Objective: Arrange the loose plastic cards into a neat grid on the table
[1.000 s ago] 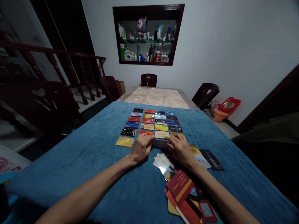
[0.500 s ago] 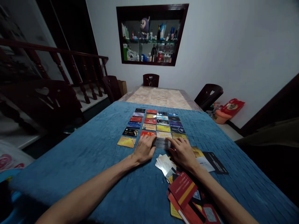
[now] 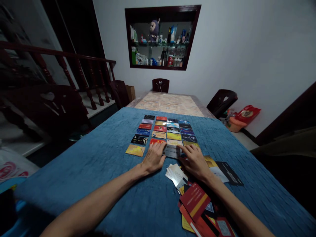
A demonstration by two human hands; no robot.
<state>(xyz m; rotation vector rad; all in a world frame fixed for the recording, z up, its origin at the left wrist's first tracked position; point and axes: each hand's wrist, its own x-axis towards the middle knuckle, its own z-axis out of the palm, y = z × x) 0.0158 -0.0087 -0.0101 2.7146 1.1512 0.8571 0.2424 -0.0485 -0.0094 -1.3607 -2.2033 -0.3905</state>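
Observation:
A silver-grey card (image 3: 172, 151) lies at the near end of the laid-out cards, held at its left edge by my left hand (image 3: 153, 158) and at its right edge by my right hand (image 3: 196, 160). Beyond my fingers, cards sit in columns, among them a yellow card (image 3: 173, 136) and a blue card (image 3: 142, 132). A gold card (image 3: 135, 150) is left of my left hand. Part of a red card (image 3: 158, 141) is covered by my left fingers. Beneath and beside my right forearm is a loose pile with a dark red card (image 3: 194, 200) and white cards (image 3: 176, 174).
A blue cloth (image 3: 98, 158) covers the near part of the table; its far part (image 3: 170, 101) has a beige marbled top. Right of my right hand lies a black card (image 3: 229, 172). Dark wooden chairs (image 3: 222, 100) stand around the table.
Both hands stay at the silver-grey card, whose face shows a little more between the fingers. The whole view has shifted slightly.

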